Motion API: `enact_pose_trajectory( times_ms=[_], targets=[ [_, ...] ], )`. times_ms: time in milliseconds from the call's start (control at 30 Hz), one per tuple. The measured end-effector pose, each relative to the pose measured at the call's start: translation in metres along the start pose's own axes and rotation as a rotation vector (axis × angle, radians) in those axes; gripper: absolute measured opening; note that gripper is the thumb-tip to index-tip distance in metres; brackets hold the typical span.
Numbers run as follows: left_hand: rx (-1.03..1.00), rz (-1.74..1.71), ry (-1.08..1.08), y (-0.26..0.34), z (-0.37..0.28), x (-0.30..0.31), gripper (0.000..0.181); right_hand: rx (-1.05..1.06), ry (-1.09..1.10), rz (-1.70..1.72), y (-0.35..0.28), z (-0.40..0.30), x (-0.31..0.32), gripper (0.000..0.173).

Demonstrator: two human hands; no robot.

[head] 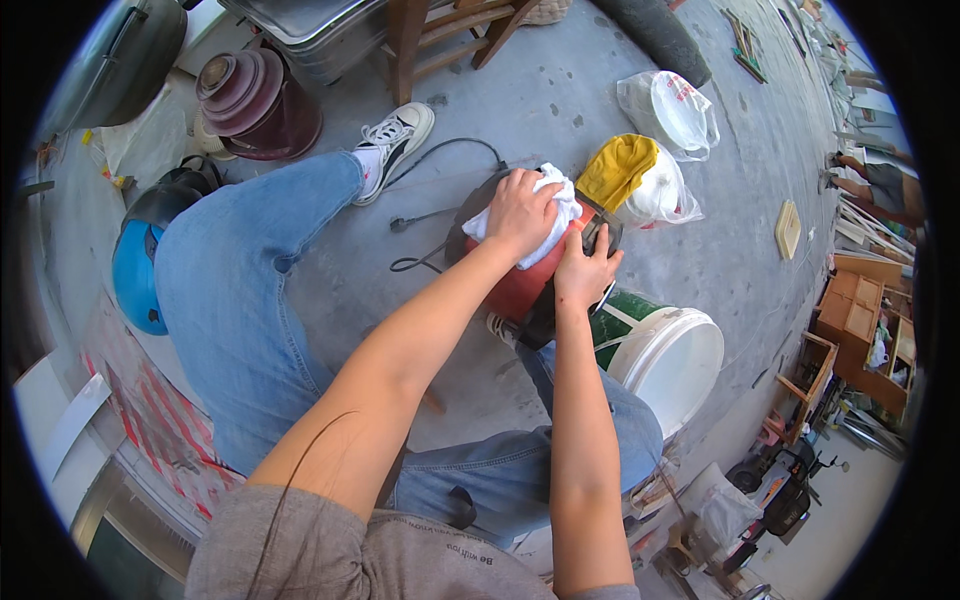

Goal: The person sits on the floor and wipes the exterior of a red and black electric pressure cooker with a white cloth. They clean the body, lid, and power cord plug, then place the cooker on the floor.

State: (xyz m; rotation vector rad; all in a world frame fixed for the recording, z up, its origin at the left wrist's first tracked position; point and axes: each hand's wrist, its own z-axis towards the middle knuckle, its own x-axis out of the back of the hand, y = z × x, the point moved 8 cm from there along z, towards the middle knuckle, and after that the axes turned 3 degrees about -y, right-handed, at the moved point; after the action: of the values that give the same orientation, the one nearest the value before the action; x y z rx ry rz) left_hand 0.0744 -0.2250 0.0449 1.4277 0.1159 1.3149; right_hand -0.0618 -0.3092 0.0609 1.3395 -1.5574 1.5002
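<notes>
A red and black electrical appliance [517, 292] with a rounded body sits between my knees; its exact kind is unclear. My left hand [521, 214] lies over a bunched white cloth [553, 244], pressing it against the red shell. On the black end part [604, 225] is my right hand [587, 270], thumb on the near side and fingers spread along the edge. Both hands hide part of the casing. A black power cord [450, 142] loops over the floor beside my shoe, and a plug [399, 223] lies left of the appliance.
A green and white bucket [667, 360] lies by my right knee. Beyond the appliance are a yellow cloth [619, 169] and a bagged white container [679, 109]. A lidded maroon pot [255, 105], a blue helmet [139, 277] and a wooden stool [412, 45] stand around. Another person's legs [862, 176] show far right.
</notes>
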Motion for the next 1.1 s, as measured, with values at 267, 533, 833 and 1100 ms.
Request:
enact_pose_trajectory(
  times_ms=[267,533,833,1100],
  targets=[
    [0.300,-0.136,-0.129,-0.016,-0.180,0.001,0.052,-0.212,-0.108,-0.008,-0.015,0.032,0.004,0.068],
    [0.521,-0.099,0.241,-0.057,-0.123,0.021,0.045,-0.189,-0.096,-0.036,-0.011,0.034,-0.001,0.069],
    [0.617,-0.260,0.138,-0.074,-0.184,-0.011,0.047,-0.213,-0.134,-0.079,-0.025,0.041,0.001,0.070],
    [0.678,-0.414,0.303,-0.034,-0.149,0.010,0.043,-0.341,-0.149,-0.086,-0.030,0.043,-0.004,0.069]
  ],
)
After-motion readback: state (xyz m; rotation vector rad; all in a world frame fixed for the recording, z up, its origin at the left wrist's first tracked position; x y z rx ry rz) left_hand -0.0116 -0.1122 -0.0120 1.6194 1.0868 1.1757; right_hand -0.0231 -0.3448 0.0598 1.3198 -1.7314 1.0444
